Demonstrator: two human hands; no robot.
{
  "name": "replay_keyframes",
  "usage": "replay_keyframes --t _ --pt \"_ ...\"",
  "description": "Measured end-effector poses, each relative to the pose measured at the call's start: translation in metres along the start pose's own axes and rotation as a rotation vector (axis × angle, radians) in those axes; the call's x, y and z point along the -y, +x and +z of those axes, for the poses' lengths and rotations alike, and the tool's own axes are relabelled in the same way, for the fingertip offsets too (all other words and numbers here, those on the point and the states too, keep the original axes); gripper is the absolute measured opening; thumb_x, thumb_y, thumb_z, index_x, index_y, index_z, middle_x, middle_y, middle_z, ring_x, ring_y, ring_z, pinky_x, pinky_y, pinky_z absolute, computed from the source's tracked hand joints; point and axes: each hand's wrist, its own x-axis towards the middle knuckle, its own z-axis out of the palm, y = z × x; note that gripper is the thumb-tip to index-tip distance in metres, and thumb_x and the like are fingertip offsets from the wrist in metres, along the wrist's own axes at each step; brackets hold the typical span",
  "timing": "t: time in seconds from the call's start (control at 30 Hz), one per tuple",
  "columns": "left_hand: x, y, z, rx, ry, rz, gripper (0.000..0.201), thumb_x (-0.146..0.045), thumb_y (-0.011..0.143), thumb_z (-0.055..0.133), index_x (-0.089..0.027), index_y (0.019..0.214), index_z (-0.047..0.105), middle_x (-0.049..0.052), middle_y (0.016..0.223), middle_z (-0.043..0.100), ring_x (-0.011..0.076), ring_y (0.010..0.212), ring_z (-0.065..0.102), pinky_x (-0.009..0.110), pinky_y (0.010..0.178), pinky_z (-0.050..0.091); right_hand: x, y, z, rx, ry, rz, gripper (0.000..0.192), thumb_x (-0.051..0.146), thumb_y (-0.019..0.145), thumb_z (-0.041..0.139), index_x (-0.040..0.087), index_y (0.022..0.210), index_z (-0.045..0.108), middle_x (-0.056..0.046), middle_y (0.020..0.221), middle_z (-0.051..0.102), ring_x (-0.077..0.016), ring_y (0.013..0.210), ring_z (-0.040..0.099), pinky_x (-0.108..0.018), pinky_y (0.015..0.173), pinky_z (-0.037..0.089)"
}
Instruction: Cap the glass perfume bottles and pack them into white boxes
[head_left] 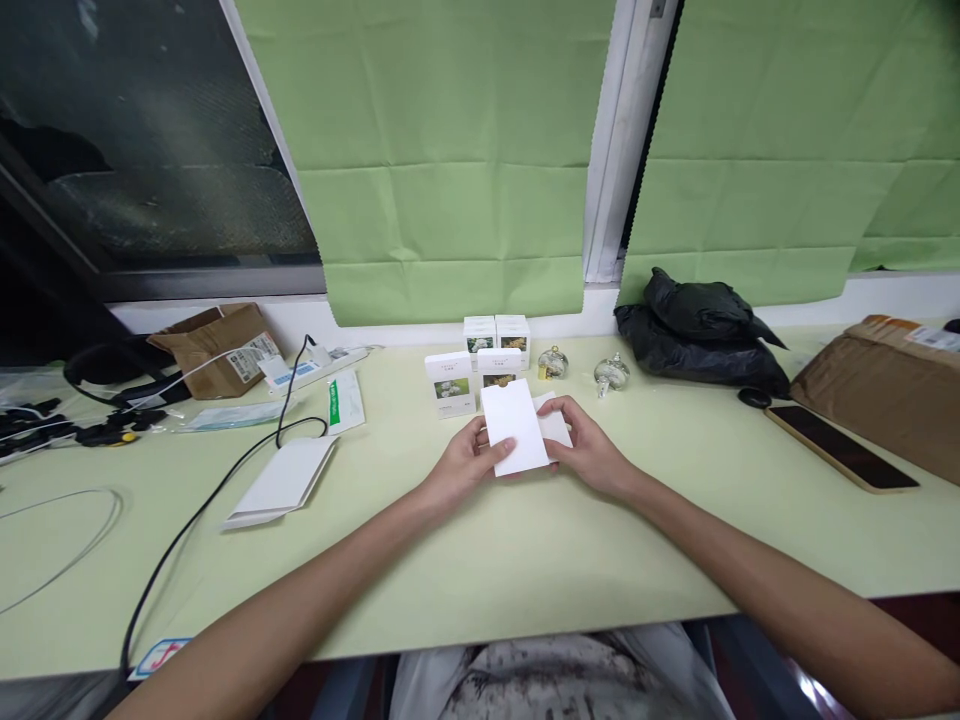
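Note:
My left hand (474,455) is closed on a flat white carton (516,425), thumb across its front. The carton has a small notch at its top edge and is tilted toward me. My right hand (589,445) pinches a white card piece (555,428) at the carton's right side; whether the two are joined is hidden. Just behind stand a white box with a flower picture (451,385) and a similar box (500,362), partly covered by the carton. Farther back are two small white boxes (480,328). To their right sit two ornate glass bottles (553,363).
On the left lie a folded white card (283,480), a black cable (202,510), a green-and-white packet (346,402) and an open brown cardboard box (217,350). At right are black plastic bags (697,335), a phone (840,446) and a brown parcel (885,390).

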Motion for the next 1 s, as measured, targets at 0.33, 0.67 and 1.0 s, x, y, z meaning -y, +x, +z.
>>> replay_keyframes --t 0.33,0.67,1.0 --pt "0.002 0.003 -0.004 -0.046 0.004 0.009 0.063 -0.045 0.087 0.082 -0.018 0.138 0.056 0.018 0.147 0.063 0.0311 0.125 0.067 0.046 0.100 0.060 -0.006 0.006 -0.010 0.046 0.283 0.118 0.055 0.056 0.094 0.071 0.031 0.140 0.056 -0.005 0.113 0.073 -0.0221 0.092 0.069 -0.037 0.081 0.059" --pt "0.005 0.005 -0.005 0.066 0.083 0.133 0.065 -0.043 0.082 0.087 -0.018 0.135 0.059 0.018 0.147 0.063 0.0354 0.131 0.064 0.050 0.108 0.053 -0.011 0.007 -0.010 0.179 0.358 0.135 0.036 0.043 0.084 0.087 0.025 0.107 0.065 -0.005 0.116 0.073 -0.0208 0.099 0.070 -0.036 0.090 0.057" --pt "0.000 0.000 -0.004 0.126 -0.032 0.013 0.071 -0.045 0.088 0.081 -0.024 0.148 0.050 0.017 0.146 0.062 0.0315 0.118 0.068 0.039 0.083 0.062 -0.008 0.005 -0.010 0.155 0.372 0.149 0.038 0.051 0.087 0.083 0.024 0.106 0.065 -0.003 0.104 0.071 -0.0192 0.092 0.067 -0.033 0.083 0.055"
